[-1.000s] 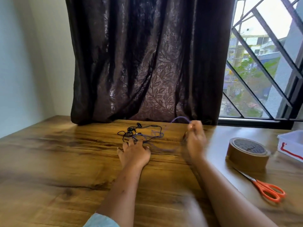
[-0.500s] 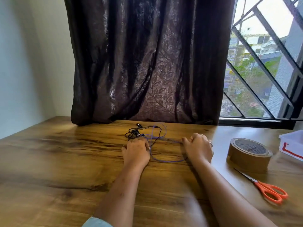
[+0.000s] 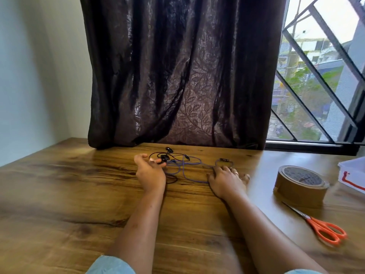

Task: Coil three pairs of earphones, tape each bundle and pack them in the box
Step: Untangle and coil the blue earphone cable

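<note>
**Op A:** Earphones [image 3: 178, 165] lie tangled at 12 o'clock on the worktop [image 3: 59, 194], black and purple cords crossing, just in front of the dark curtain [image 3: 177, 76]. From my seat, the left hand [image 3: 150, 173] has its grip pinched on a black earbud and cord.

**Op B:** And the right hand [image 3: 227, 180]?

**Op A:** Palm down, fingers spread flat, pressing the purple cord onto the wood; that grip is released, not clenched. At 2 o'clock stands the brown tape roll [image 3: 300, 184]; print on its core is too blurred to read. Orange scissors [image 3: 320, 228] lie at 3 o'clock. The white box [image 3: 353, 175] at the right edge shows a red mark I cannot read.
</note>
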Tool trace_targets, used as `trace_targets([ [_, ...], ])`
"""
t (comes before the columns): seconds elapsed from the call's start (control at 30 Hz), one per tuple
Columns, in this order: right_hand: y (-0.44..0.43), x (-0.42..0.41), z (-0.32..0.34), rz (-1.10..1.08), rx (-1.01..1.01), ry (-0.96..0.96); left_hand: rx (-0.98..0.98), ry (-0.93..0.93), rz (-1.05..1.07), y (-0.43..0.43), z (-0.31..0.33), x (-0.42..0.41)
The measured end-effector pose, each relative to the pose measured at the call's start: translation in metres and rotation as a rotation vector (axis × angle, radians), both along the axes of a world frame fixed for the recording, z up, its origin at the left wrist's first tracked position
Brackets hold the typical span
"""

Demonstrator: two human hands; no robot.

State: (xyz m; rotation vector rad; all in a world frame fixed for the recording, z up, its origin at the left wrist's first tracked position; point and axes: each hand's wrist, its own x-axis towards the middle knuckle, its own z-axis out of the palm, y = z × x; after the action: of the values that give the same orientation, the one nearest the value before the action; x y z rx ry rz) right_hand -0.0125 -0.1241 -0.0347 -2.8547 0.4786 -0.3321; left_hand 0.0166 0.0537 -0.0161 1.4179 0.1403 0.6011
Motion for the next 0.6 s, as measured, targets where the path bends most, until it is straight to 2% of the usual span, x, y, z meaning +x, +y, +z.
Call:
trace_targets([
  [0.1, 0.001, -0.003, 0.002, -0.011, 0.0, -0.104, -0.07, -0.039, 0.088, 0.007, -0.002, 0.005],
  [0.2, 0.003, -0.005, 0.004, -0.014, -0.009, -0.167, 0.035, -0.088, 0.236, 0.014, -0.002, 0.007],
  [0.27, -0.002, -0.004, 0.006, -0.116, 0.081, -0.25, 0.101, -0.095, 0.266, 0.017, -0.001, 0.007],
  [0.37, -0.02, -0.007, 0.016, -0.376, 0.511, -0.558, 0.273, -0.034, 0.213, 0.017, -0.004, 0.008],
  [0.43, -0.029, -0.006, 0.018, -0.464, 0.754, -0.794, 0.387, 0.069, 0.126, 0.015, -0.008, 0.009],
  [0.53, -0.032, -0.001, 0.021, -0.327, 1.276, -1.105, 0.614, 0.199, -0.019, 0.011, -0.01, 0.007],
  [0.6, -0.03, -0.002, 0.027, -0.152, 1.701, -1.153, 0.823, 0.214, -0.135, 0.007, -0.009, 0.002],
])
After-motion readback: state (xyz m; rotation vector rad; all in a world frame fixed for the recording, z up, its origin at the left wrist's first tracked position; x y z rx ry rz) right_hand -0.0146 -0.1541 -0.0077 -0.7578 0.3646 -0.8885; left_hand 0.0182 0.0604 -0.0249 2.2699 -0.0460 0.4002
